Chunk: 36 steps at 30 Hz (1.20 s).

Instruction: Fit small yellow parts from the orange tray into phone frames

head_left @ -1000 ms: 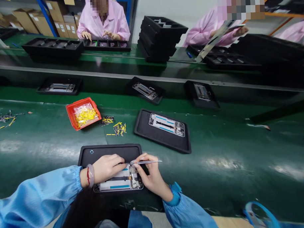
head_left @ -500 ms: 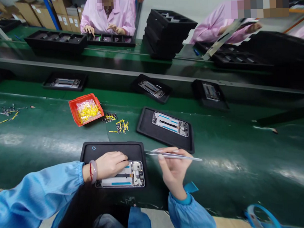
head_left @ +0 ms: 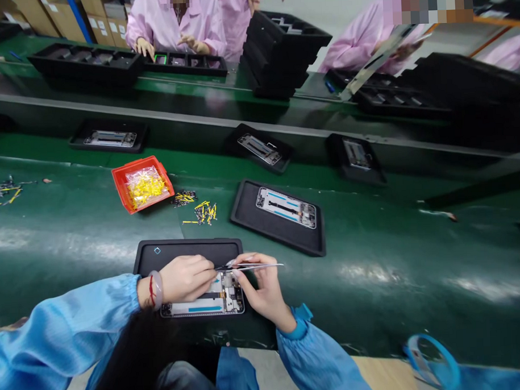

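Note:
A phone frame (head_left: pixel 212 302) lies in a black tray (head_left: pixel 181 253) at the near edge of the green bench. My left hand (head_left: pixel 184 277) rests on the frame's upper left, fingers curled and pinching at a small spot; what they hold is too small to see. My right hand (head_left: pixel 258 286) grips metal tweezers (head_left: pixel 254 267), whose tips point left and meet my left fingertips above the frame's top end. Both sleeves are light blue.
A second tray with a phone frame (head_left: pixel 286 208) lies further right. An orange bin of yellow parts (head_left: pixel 142 185) and loose yellow parts (head_left: pixel 203 213) sit behind. Trays ride the conveyor (head_left: pixel 258 149). People in pink work across it beside stacked black trays (head_left: pixel 280 52).
Half a second ago my right hand was lifted to the right with the tweezers; it has come back left over the phone frame. My left hand stayed in place.

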Each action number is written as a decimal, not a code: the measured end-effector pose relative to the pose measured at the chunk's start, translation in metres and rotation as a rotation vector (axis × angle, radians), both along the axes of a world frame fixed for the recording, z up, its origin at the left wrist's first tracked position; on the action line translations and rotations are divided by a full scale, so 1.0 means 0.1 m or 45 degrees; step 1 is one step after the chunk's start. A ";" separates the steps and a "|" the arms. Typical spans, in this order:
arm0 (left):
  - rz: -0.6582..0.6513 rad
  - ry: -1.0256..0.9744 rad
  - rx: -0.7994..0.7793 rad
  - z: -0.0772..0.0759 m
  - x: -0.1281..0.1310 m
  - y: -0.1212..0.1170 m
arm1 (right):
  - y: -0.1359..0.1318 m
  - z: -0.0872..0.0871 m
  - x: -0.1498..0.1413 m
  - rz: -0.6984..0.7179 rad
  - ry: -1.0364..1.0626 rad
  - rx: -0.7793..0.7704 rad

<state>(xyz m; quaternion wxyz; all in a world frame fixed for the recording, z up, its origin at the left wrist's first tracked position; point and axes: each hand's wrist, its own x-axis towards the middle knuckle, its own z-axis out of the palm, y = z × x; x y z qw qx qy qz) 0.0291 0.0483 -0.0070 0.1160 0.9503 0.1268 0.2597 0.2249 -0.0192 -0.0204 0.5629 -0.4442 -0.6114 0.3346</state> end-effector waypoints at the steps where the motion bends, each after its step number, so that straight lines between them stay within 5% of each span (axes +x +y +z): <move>1: 0.000 -0.002 -0.010 0.00 0.00 0.00 | 0.00 0.00 0.00 -0.009 -0.016 0.014; 36: 0.005 0.050 0.077 0.00 0.04 -0.04 | -0.03 0.07 -0.02 0.167 -0.240 0.120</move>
